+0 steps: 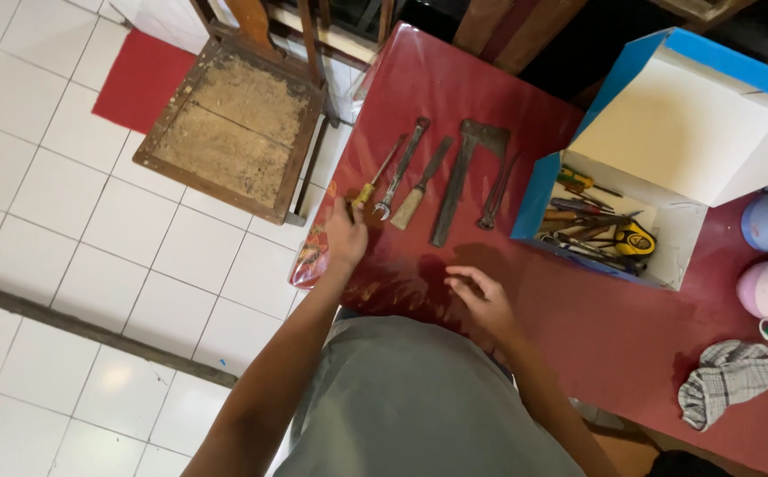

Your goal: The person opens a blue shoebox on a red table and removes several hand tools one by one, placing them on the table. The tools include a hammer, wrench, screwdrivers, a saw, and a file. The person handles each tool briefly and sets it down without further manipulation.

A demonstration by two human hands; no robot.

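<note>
Desk (455, 88): I see a glossy dark red top, with pale glare near my hands.
Screwdriver (372, 187): I read a yellow handle with a dull grey shaft.
Wrench (401, 170): grey metal, mottled dark.
Chisel (420, 185): tan blade end, dark brown handle.
Hatchet (463, 177): I see rusty grey-brown all over.
Box (711, 124): bright blue outside, cream-white inside.
Cloth (725, 380): grey and white check.
Floor (39, 203): white tiles with grey joints, and one red mat.
Chair (234, 124): dark brown frame, sandy tan seat.
Shirt (419, 397): I wear plain grey-green.
</note>
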